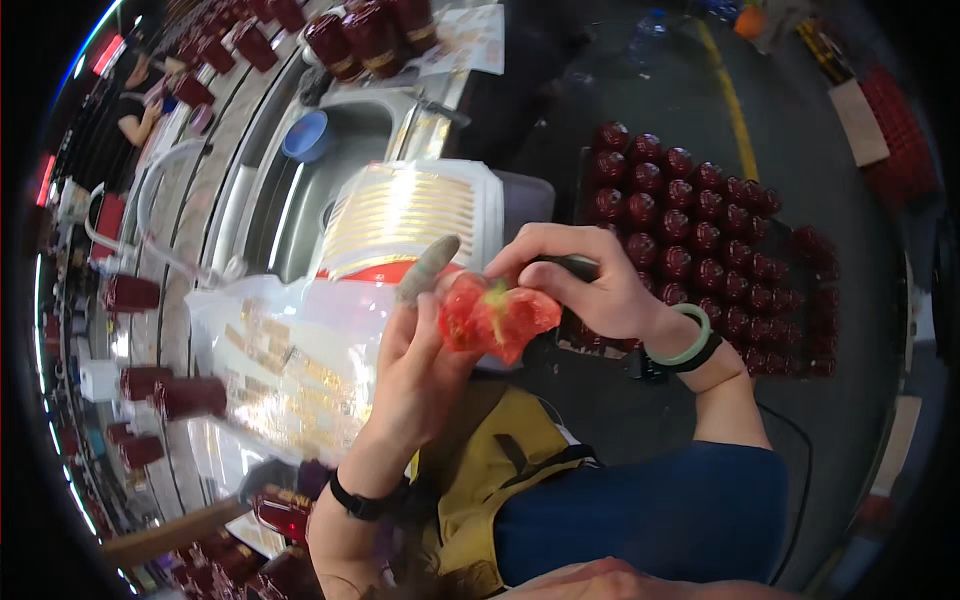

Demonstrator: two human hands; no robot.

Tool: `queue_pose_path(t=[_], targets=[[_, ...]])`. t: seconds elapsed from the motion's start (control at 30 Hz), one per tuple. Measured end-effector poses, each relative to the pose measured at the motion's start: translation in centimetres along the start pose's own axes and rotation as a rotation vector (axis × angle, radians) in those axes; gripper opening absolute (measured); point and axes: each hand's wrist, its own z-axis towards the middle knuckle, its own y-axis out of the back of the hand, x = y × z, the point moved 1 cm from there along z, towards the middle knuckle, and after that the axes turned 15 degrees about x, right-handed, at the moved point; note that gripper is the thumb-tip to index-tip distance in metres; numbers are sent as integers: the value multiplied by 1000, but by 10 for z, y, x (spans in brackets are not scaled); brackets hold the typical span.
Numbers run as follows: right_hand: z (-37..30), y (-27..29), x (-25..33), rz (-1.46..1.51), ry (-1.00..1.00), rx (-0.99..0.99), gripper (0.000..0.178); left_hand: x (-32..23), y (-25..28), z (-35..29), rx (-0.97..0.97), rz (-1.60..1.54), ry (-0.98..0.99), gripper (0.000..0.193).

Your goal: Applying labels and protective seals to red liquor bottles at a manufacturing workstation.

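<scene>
My left hand (415, 370) has its fingers closed round a glossy red piece (478, 318), uneven and wet-looking, with a pale green middle. It resembles a split tomato, but I cannot be sure of its kind. Above my left fingers sticks up a grey-green rounded tip (432, 266); I cannot tell whether it is a covered finger or a tool. My right hand (605, 280) pinches a slim dark handle (570, 266) between thumb and bent index finger, its fingertips close to the top of the red piece. The handle's far end is hidden.
A white tray (485, 200) of gold-striped sheets stands just beyond my hands, by a steel sink (350, 135) holding a blue bowl (305, 136). Clear plastic with gold decals (290, 340) covers the left bench. Dark red glass jars (675, 225) fill the right side. Another person (135, 115) works far left.
</scene>
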Motion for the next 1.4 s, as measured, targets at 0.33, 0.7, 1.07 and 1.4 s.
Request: queue_pose_path(t=[0.33,0.7,1.07,1.4], targets=[[2,-2,5,93,-158,14,20,2,11,0,61,26,-33,56],[3,13,7,133,-351,171,19,9,16,-6,79,17,-3,54],[1,23,12,225,-569,331,23,20,17,-9,135,61,52,59],[-1,20,6,224,-702,353,21,18,13,-13,96,-55,74,52]])
